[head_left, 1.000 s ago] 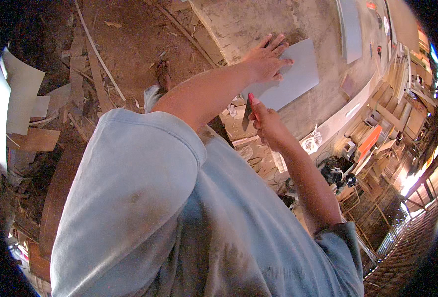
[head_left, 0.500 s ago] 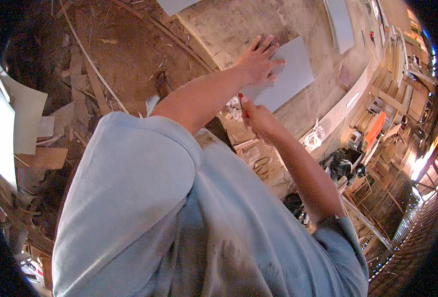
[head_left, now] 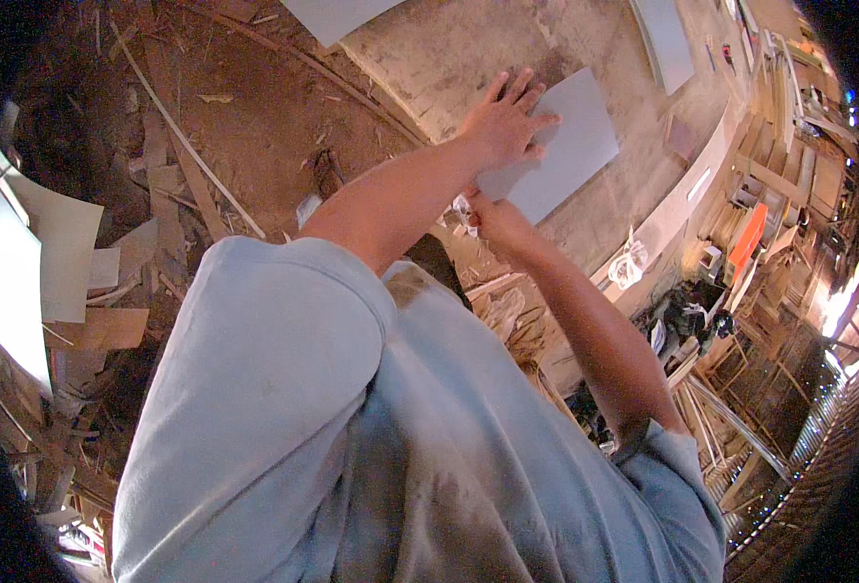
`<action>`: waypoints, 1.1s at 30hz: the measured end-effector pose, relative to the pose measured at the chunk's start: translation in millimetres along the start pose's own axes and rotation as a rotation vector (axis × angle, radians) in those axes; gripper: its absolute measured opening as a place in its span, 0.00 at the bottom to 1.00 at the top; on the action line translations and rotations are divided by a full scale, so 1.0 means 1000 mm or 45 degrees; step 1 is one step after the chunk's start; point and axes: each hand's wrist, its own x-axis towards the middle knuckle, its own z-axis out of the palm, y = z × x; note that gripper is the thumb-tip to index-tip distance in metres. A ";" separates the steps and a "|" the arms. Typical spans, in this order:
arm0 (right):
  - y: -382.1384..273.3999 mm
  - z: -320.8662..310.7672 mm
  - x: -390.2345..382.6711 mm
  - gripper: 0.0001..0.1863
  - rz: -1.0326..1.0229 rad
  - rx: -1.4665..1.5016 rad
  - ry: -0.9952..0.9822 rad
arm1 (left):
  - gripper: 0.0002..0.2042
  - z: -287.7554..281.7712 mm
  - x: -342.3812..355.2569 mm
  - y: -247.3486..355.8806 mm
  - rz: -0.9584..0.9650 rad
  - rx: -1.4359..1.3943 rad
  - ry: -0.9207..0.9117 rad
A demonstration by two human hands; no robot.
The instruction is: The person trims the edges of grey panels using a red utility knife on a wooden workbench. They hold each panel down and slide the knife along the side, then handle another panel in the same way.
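Observation:
A white rectangular sheet [head_left: 580, 136] lies on a worn, stained worktop [head_left: 439, 73]. My left hand [head_left: 507, 126] rests flat across the sheet's left side, fingers spread. At the sheet's near corner, just below the left wrist, my right hand [head_left: 504, 228] is closed. In it is a slim tool with a red handle, seen more plainly in the earlier frame and now mostly covered by the fingers and the left forearm. Its tip cannot be made out.
Another white sheet [head_left: 342, 15] lies at the worktop's far left edge, and a long pale panel [head_left: 664, 44] at the far right. A bundle of white cord [head_left: 627, 262] sits on the right edge. Stacked boards and an orange piece [head_left: 748, 238] stand beyond; wood scraps litter the left floor.
My right hand has shifted slightly toward me and left along the sheet's near corner, and the red tool is less visible. The left hand stays in place. The view has turned slightly.

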 end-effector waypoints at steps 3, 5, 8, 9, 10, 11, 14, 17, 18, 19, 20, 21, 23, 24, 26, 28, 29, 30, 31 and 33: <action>-0.018 -0.014 -0.030 0.35 0.131 0.034 -0.082 | 0.31 -0.001 -0.003 -0.002 -0.021 0.071 -0.039; -0.021 -0.021 -0.034 0.33 0.141 0.054 -0.120 | 0.32 -0.015 -0.005 0.004 -0.045 0.175 -0.164; -0.027 -0.020 -0.028 0.35 0.126 0.071 -0.151 | 0.33 -0.025 0.006 -0.013 0.172 0.309 0.053; -0.028 -0.019 -0.026 0.39 0.152 0.074 -0.155 | 0.33 -0.027 0.008 -0.017 0.246 0.249 -0.004; -0.027 -0.016 -0.024 0.44 0.186 0.076 -0.163 | 0.34 -0.025 0.009 -0.022 0.315 0.180 -0.064; -0.028 -0.014 -0.022 0.39 0.137 0.030 -0.121 | 0.34 -0.023 0.008 -0.027 0.382 0.111 -0.122; -0.030 -0.003 -0.016 0.32 0.030 -0.089 -0.031 | 0.34 -0.016 0.015 -0.029 0.385 0.163 -0.064; -0.028 0.007 -0.010 0.34 0.055 -0.120 -0.046 | 0.35 -0.014 0.011 -0.024 0.364 0.153 -0.147; -0.024 -0.001 -0.013 0.35 0.098 -0.088 -0.065 | 0.35 -0.014 0.011 -0.024 0.354 0.156 -0.149; -0.029 -0.003 -0.013 0.35 0.038 -0.077 -0.084 | 0.35 -0.016 0.011 -0.025 0.342 0.163 -0.149; -0.035 -0.005 -0.015 0.36 -0.019 -0.065 -0.101 | 0.35 -0.017 0.012 -0.026 0.332 0.171 -0.149; -0.044 -0.002 -0.014 0.36 -0.174 -0.073 -0.117 | 0.35 -0.018 0.010 -0.026 0.321 0.163 -0.188; -0.050 -0.003 -0.010 0.37 -0.199 -0.097 -0.093 | 0.35 -0.026 0.014 -0.026 0.328 0.161 -0.241; -0.038 -0.001 -0.003 0.37 -0.076 -0.115 -0.073 | 0.35 -0.028 0.018 -0.029 0.335 0.149 -0.214; -0.029 -0.002 -0.007 0.37 0.072 -0.130 -0.069 | 0.35 -0.025 0.012 -0.027 0.327 0.093 -0.178; -0.027 -0.005 -0.011 0.38 0.056 -0.137 -0.088 | 0.34 -0.025 0.013 -0.022 0.337 0.101 -0.194; -0.032 -0.005 -0.009 0.38 0.021 -0.156 -0.098 | 0.34 -0.025 0.012 -0.020 0.345 0.105 -0.208; -0.041 0.001 -0.003 0.38 -0.052 -0.207 -0.116 | 0.34 -0.022 0.011 -0.019 0.343 0.103 -0.211; -0.045 0.003 0.003 0.38 -0.175 -0.251 -0.097 | 0.34 -0.022 0.011 -0.021 0.350 0.112 -0.204; -0.037 0.003 0.005 0.37 -0.436 -0.342 -0.027 | 0.35 -0.024 0.018 -0.023 0.363 0.121 -0.190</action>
